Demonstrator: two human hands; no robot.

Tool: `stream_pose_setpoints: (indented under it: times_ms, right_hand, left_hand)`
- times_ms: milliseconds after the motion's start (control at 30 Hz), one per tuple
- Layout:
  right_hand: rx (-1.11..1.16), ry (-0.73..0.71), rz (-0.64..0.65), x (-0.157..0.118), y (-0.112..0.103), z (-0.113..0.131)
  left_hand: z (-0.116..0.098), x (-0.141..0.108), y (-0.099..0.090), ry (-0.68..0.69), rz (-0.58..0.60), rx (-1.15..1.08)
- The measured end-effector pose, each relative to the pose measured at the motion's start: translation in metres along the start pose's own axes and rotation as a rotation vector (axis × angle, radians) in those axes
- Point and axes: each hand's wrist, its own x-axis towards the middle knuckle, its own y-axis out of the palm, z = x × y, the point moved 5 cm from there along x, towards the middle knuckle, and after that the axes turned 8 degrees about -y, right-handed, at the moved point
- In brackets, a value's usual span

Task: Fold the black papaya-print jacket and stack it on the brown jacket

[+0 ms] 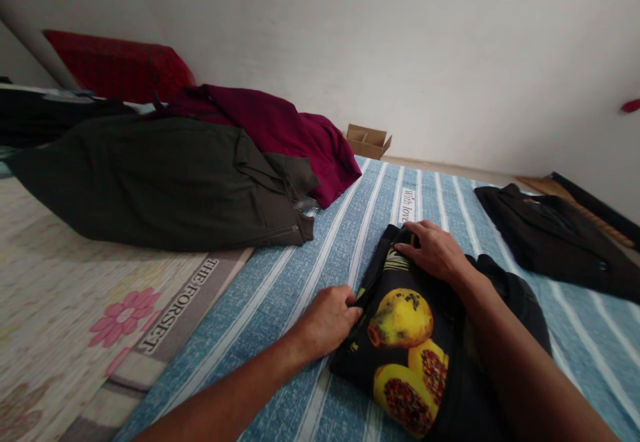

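A folded black garment with yellow fruit prints (405,349) lies on the blue striped sheet (310,255) in front of me. My left hand (327,322) pinches its left edge with curled fingers. Flat on the garment's far top corner rests my right hand (433,250), fingers spread and pressing down.
A dark olive garment (160,182) and a maroon one (280,129) lie spread at the left, a red cushion (115,65) behind them. Another black garment (555,235) lies at the right. A small cardboard box (367,141) sits by the white wall. A floral mat (65,309) covers the left.
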Motion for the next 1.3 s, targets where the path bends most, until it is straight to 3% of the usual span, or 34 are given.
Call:
stream_pose_setpoints:
  times_ms: [200, 367, 467, 600, 700, 800, 933, 1033, 1300]
  right_hand:
    - [0.169, 0.067, -0.008, 0.000, 0.006, -0.015]
    - [0.307, 0.110, -0.125, 0.001, 0.000, -0.019]
    - [0.551, 0.220, -0.210, -0.004, -0.001, -0.026]
    - [0.944, 0.424, -0.293, -0.013, 0.001, -0.032]
    - [1.075, 0.492, -0.309, -0.017, 0.001, -0.033]
    - [1.113, 0.506, -0.330, -0.018, 0.003, -0.034]
    - [1.158, 0.503, -0.367, -0.018, 0.003, -0.034]
    - [1.210, 0.524, -0.388, -0.018, 0.001, -0.032]
    - [1.382, 0.539, -0.505, -0.022, 0.000, -0.038]
  left_hand:
    - [0.003, -0.002, 0.007, 0.034, -0.060, 0.182]
    - [-0.004, -0.006, 0.003, 0.085, -0.044, 0.341]
    - [-0.006, -0.005, -0.003, 0.112, 0.034, 0.214]
    - [0.003, -0.001, -0.005, -0.024, 0.185, -0.095]
    - [0.007, 0.000, -0.005, -0.062, 0.227, -0.304]
    - [0.005, 0.001, -0.007, -0.058, 0.193, -0.483]
    - [0.004, 0.003, -0.015, -0.030, 0.029, -0.597]
    - [0.006, 0.007, -0.016, -0.018, -0.038, -0.521]
    - [-0.009, 0.030, -0.002, 0.006, 0.017, -0.230]
